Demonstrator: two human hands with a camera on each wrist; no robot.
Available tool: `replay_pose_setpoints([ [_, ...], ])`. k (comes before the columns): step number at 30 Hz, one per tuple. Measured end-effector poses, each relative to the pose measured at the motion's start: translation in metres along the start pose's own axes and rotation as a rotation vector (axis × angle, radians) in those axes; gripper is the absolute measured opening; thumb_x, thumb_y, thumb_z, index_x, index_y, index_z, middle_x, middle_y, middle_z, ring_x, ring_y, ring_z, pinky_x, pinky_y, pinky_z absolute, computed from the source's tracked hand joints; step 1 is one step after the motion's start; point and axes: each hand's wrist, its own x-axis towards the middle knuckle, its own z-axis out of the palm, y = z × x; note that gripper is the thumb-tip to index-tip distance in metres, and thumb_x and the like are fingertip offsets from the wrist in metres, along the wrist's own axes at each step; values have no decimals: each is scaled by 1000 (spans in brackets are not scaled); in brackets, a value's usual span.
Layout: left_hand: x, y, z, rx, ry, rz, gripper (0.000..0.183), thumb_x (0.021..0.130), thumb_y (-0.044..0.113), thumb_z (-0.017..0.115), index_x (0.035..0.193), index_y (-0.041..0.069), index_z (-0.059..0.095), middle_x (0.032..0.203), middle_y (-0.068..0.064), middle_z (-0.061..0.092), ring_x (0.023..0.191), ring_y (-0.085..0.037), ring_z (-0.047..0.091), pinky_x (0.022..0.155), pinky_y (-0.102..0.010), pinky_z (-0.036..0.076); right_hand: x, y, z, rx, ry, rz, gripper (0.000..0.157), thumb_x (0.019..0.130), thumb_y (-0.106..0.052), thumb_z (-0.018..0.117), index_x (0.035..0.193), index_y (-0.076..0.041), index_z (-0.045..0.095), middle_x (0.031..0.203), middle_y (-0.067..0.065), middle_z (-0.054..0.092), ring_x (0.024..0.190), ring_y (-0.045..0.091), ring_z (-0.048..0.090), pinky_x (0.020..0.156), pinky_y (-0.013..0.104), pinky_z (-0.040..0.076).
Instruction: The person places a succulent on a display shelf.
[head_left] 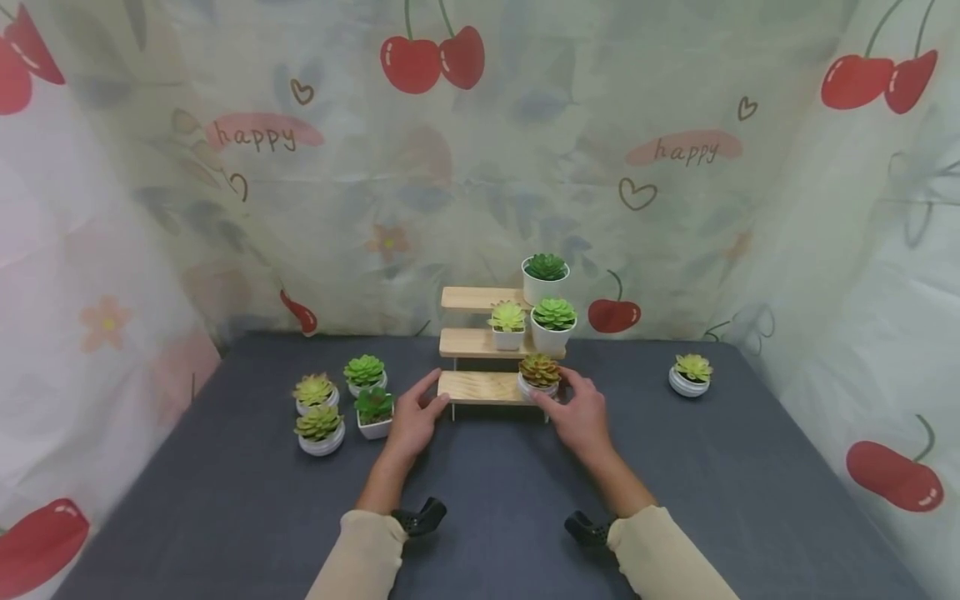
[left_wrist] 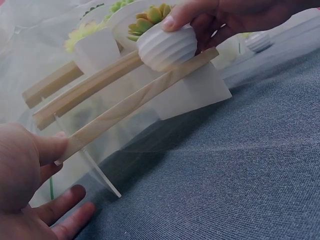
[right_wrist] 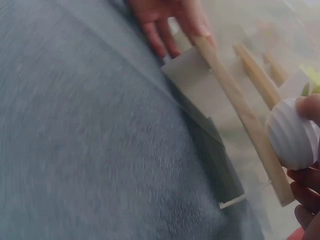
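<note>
A three-step wooden display stand [head_left: 476, 387] with clear legs stands at the back middle of the table. My right hand [head_left: 585, 417] holds a reddish-green succulent [head_left: 539, 371] in a ribbed white pot [left_wrist: 167, 47] at the right end of the lowest step. In the right wrist view the thumb lies against the pot [right_wrist: 291, 134]. My left hand [head_left: 412, 423] pinches the left end of that same step between thumb and index finger, its other fingers spread below. Two succulents [head_left: 507, 318] [head_left: 553, 317] sit on the middle step, and a dark green one [head_left: 545, 268] on the top.
Several potted succulents [head_left: 318, 425] are grouped on the table left of my left hand. One yellow-green succulent [head_left: 691, 373] stands alone at the right. A cherry-printed curtain [head_left: 495, 208] hangs behind the dark table cloth [head_left: 495, 517] and along both sides.
</note>
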Motion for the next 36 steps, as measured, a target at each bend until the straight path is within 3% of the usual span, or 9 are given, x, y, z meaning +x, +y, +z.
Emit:
replay_pose_setpoints([
  [5,0,1,1,2,0,3,49,97,15,62,144,12,49,134,-15,57,109,-27,61,87,-44,49,-2,-3,5,36,16,27,63,80,-33,81,130,-2,59,121,22,60,112,35,54,94,52,40],
  [22,-1,1,0,4,-2,-2,49,97,15,62,145,13,49,132,-16,58,108,-27,62,87,-43,48,-6,-17,25,59,11,-25,62,80,-32,80,129,0,60,124,21,60,117,35,55,98,52,40],
  [29,-3,1,-1,-2,-6,1,50,97,15,61,145,12,48,135,-16,56,110,-27,61,89,-44,48,-6,-17,32,70,55,-113,58,80,-28,81,125,3,61,120,22,63,119,37,53,112,47,22],
  [36,-1,1,0,3,0,10,49,97,14,62,144,11,49,136,-15,55,110,-28,61,89,-45,48,-5,-16,38,47,97,-174,58,79,-29,81,123,4,63,118,23,64,115,37,55,111,53,19],
])
